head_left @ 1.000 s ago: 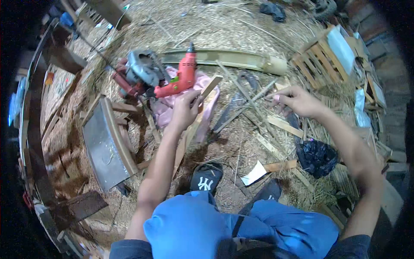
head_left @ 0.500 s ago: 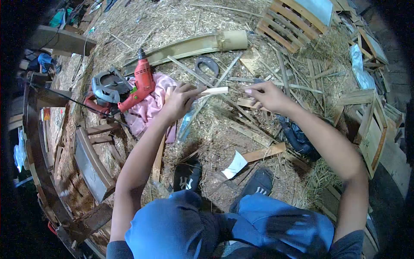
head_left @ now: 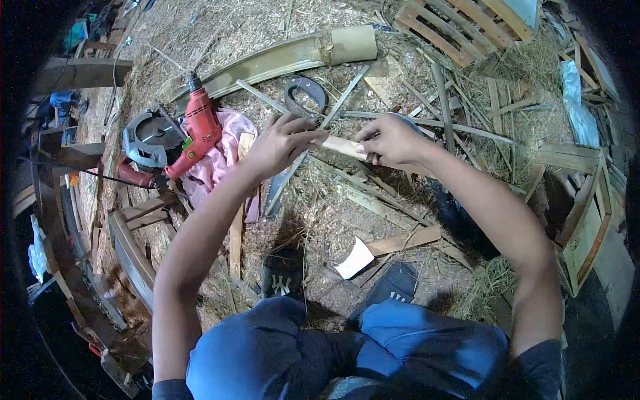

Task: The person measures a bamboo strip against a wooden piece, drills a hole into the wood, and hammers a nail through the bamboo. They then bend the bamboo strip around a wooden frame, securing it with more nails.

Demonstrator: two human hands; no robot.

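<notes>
A short, pale strip of wood [head_left: 343, 147] spans the gap between my two hands, above the littered ground. My left hand [head_left: 285, 143] is closed on its left end. At the other end, the fingers of my right hand [head_left: 390, 141] pinch the wood. Beyond my left hand lies a dark curved handle [head_left: 305, 95] among thin sticks. To the left, a red power drill [head_left: 202, 123] and a grey-and-red circular saw [head_left: 155, 139] rest by a pink cloth [head_left: 233, 130].
A split bamboo length [head_left: 280, 63] lies across the ground ahead. Slatted wood [head_left: 460, 30] is at the upper right, and a wooden frame [head_left: 593, 220] at the right. A white scrap [head_left: 355, 259] and a flat board [head_left: 407, 240] lie near my feet.
My right hand has moved left and now grips the right end of the wood strip, which was free before. The view has shifted slightly.
</notes>
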